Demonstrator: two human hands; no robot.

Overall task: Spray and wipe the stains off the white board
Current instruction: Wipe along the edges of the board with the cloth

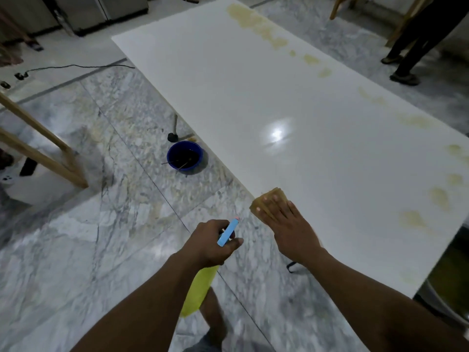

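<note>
A long white board (253,102) lies flat and runs from the near right to the far middle. Yellowish stains (256,24) trail along its right side, with more patches (412,219) near the front right corner. My right hand (289,224) presses flat on a tan cloth (269,199) at the board's near left edge. My left hand (210,242) grips a yellow-green spray bottle (198,290) by its neck, off the board over the floor. The bottle's light blue spray head (227,233) points up and away.
A blue bucket (184,155) with dark liquid stands on the marble floor left of the board. Wooden legs (43,153) slant at the left. A cable (76,66) crosses the far floor. Another person's legs (411,47) stand at the far right.
</note>
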